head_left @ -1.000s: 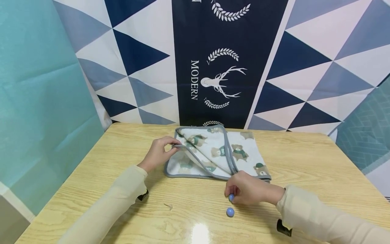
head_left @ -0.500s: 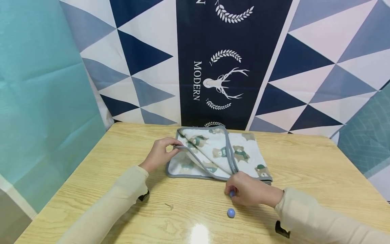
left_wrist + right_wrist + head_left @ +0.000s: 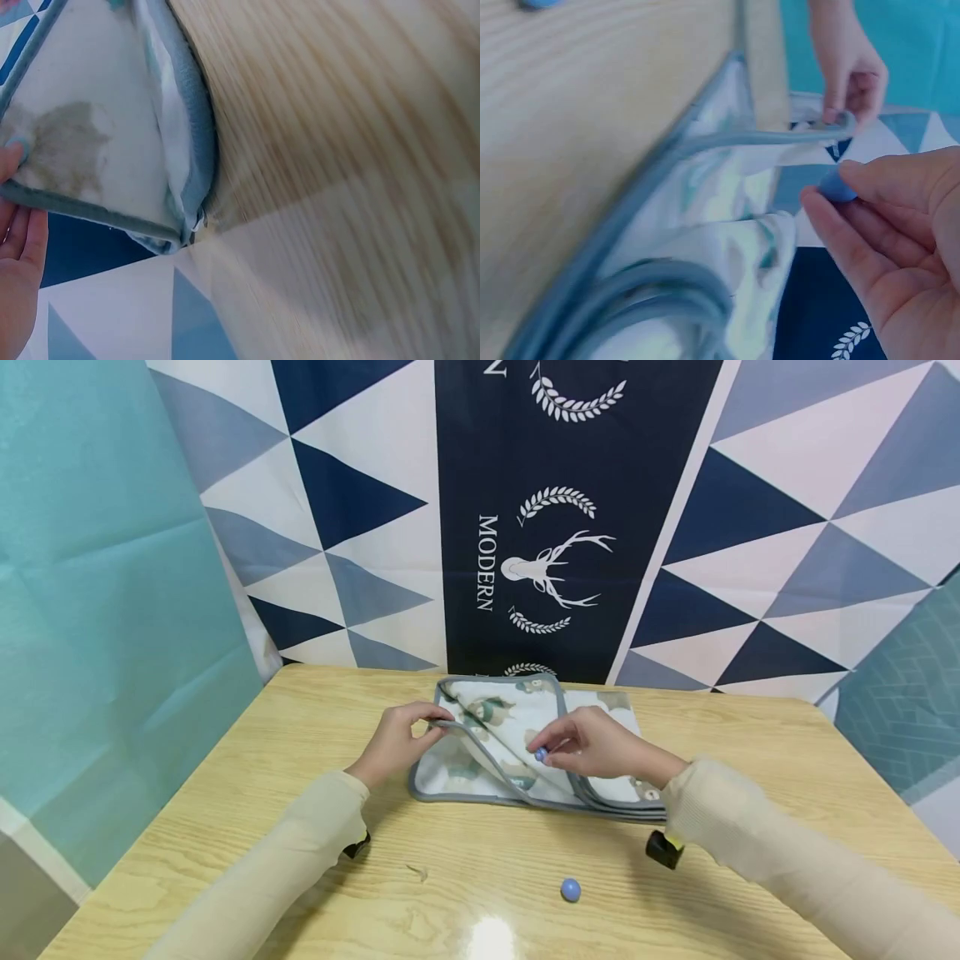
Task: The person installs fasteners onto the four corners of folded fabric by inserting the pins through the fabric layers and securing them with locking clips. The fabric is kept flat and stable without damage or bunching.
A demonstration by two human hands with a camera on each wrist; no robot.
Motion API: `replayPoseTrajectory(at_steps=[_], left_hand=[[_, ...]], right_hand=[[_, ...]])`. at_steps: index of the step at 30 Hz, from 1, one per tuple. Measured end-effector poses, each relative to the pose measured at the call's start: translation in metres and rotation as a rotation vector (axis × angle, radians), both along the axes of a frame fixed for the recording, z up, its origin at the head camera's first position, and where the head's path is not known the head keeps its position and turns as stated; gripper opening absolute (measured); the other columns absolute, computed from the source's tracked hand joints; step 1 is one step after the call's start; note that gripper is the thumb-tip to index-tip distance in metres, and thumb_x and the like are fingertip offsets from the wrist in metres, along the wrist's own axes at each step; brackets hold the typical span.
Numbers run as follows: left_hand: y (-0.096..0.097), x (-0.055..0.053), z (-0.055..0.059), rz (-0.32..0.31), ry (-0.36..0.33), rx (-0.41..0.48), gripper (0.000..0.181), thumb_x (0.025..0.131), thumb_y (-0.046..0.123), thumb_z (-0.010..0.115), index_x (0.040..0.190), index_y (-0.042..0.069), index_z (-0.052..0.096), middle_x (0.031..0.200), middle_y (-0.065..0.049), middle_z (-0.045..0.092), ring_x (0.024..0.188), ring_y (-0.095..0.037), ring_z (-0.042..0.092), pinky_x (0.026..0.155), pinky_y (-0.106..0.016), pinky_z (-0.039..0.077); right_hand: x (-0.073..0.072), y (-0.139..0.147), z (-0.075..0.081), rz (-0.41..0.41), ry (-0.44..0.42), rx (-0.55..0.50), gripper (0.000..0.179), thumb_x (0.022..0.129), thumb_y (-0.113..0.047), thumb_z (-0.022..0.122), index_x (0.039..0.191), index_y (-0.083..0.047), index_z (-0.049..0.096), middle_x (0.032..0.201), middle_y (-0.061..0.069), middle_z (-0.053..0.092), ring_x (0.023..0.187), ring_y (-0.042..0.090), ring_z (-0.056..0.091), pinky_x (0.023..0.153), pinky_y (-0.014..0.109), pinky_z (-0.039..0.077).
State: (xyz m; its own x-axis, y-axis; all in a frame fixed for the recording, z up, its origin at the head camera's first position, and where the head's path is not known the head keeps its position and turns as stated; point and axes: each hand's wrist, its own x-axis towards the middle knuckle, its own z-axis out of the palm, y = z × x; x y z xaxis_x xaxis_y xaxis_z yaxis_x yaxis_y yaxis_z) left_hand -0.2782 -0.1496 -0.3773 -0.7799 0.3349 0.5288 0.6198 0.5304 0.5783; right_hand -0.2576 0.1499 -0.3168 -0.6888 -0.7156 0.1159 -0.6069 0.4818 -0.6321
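A folded white blanket with grey trim and a bear print lies near the back of the table. My left hand pinches the edge of its upper layer at the left and holds it raised, leaving a gap beneath; the left wrist view shows the thumb on top of the cloth and fingers under the trim. Between thumb and fingertips, my right hand pinches a small blue ball above the blanket. A second blue ball rests on the table in front of the blanket.
The wooden table ends at the back against a patterned wall hanging. A small thin curled scrap lies on the wood, left of the loose ball. A pale teal sheet hangs at the left side.
My right hand has picked the ball up off the table and carried it up and left, over the blanket. The left hand keeps its pinch on the blanket's edge.
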Motion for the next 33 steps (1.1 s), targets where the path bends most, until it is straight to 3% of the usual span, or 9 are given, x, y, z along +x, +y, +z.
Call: replayPoseTrajectory(at_steps=[10, 16, 22, 28, 33], left_hand=[[0.001, 0.002, 0.000, -0.018, -0.011, 0.013, 0.015, 0.086, 0.004, 0.069, 0.100, 0.007, 0.074, 0.103, -0.009, 0.074, 0.099, -0.022, 0.069, 0.086, -0.037, 0.057], [-0.001, -0.001, 0.001, -0.024, 0.010, 0.027, 0.014, 0.086, 0.002, 0.069, 0.098, 0.007, 0.074, 0.101, -0.009, 0.074, 0.099, -0.022, 0.069, 0.087, -0.040, 0.057], [-0.001, -0.002, 0.001, -0.022, 0.031, 0.029, 0.015, 0.085, 0.003, 0.070, 0.098, 0.008, 0.074, 0.098, -0.007, 0.074, 0.097, -0.020, 0.070, 0.088, -0.038, 0.056], [0.003, -0.002, 0.001, -0.043, 0.025, 0.032, 0.015, 0.085, 0.004, 0.070, 0.099, 0.009, 0.074, 0.097, -0.005, 0.075, 0.096, -0.018, 0.069, 0.092, -0.036, 0.055], [0.006, -0.003, 0.002, -0.060, 0.029, 0.030, 0.017, 0.085, 0.003, 0.070, 0.100, 0.008, 0.074, 0.098, -0.005, 0.075, 0.097, -0.018, 0.069, 0.092, -0.033, 0.055]], right_hand=[[-0.037, -0.034, -0.004, 0.030, -0.028, -0.106, 0.023, 0.084, 0.007, 0.065, 0.107, 0.005, 0.070, 0.109, 0.022, 0.071, 0.100, 0.028, 0.070, 0.083, 0.027, 0.058], [-0.053, -0.050, -0.009, -0.011, -0.008, -0.126, 0.024, 0.084, 0.007, 0.065, 0.107, 0.005, 0.070, 0.109, 0.019, 0.072, 0.107, 0.030, 0.067, 0.087, 0.029, 0.057], [-0.063, -0.061, -0.017, -0.065, -0.057, -0.155, 0.026, 0.087, 0.004, 0.063, 0.112, 0.001, 0.069, 0.115, 0.016, 0.070, 0.109, 0.028, 0.067, 0.083, 0.020, 0.056], [-0.070, -0.069, -0.027, -0.069, -0.153, -0.217, 0.029, 0.089, 0.007, 0.056, 0.116, 0.004, 0.067, 0.121, 0.021, 0.066, 0.111, 0.031, 0.065, 0.086, 0.021, 0.056], [-0.074, -0.072, -0.029, -0.075, -0.162, -0.236, 0.027, 0.090, 0.005, 0.058, 0.116, 0.004, 0.066, 0.119, 0.022, 0.067, 0.108, 0.030, 0.066, 0.082, 0.015, 0.054]])
